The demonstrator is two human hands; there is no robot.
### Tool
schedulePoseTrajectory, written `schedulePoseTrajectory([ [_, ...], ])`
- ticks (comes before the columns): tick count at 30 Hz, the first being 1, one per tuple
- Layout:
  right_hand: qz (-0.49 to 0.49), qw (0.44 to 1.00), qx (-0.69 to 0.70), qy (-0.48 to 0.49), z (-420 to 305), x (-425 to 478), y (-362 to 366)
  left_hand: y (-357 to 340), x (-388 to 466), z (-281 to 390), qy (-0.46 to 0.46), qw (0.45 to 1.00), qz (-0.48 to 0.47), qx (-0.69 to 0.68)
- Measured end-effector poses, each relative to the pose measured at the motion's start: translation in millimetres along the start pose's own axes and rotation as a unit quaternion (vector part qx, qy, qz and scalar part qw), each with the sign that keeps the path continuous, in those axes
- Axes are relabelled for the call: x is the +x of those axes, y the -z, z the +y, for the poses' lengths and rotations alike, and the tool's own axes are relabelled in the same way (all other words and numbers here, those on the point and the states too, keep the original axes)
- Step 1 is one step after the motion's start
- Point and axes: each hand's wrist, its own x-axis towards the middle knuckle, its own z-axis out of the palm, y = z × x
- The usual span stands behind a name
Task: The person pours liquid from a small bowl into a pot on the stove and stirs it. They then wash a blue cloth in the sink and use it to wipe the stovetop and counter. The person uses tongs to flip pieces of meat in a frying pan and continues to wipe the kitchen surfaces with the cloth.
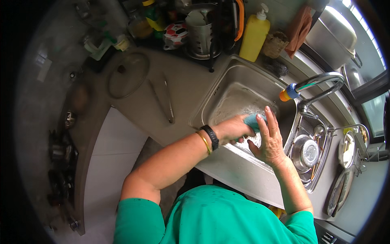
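Over the front part of the stainless steel sink basin, my left hand is closed on a blue-green cloth or sponge. My right hand is raised just right of it, palm towards the cloth, fingers spread, holding nothing that I can see. Water splashes in the basin below both hands. The curved chrome faucet, with a blue and orange nozzle, reaches over the basin's right edge.
Metal tongs and a glass lid lie on the counter left of the sink. Behind the basin stand a yellow pump bottle and a black rack. A metal bowl sits in the drainer at the right, with pans beyond.
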Motion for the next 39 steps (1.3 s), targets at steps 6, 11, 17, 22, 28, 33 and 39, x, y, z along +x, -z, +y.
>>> schedulePoseTrajectory([
  [6,0.075,0.992,-0.046,0.085,38,-6,-3,-26,22,2,-0.043,0.982,-0.154,0.104],
  [11,-0.029,0.993,-0.107,0.048,32,24,6,-29,18,16,-0.075,0.957,-0.023,0.278],
  [17,-0.096,0.989,-0.063,-0.093,23,37,-23,-22,39,-4,-0.13,0.812,0.224,0.523],
  [22,-0.146,0.938,0.211,-0.235,25,29,-45,-7,38,-16,-0.176,0.703,0.162,0.669],
  [28,-0.173,0.782,0.423,-0.424,2,18,-50,1,43,-38,-0.262,0.633,0.139,0.715],
  [33,-0.166,0.723,0.469,-0.479,3,7,-37,-5,49,-46,-0.253,0.673,0.183,0.67],
  [39,-0.098,0.72,0.601,-0.334,53,-5,-10,-15,52,-73,-0.291,0.878,0.274,0.262],
])
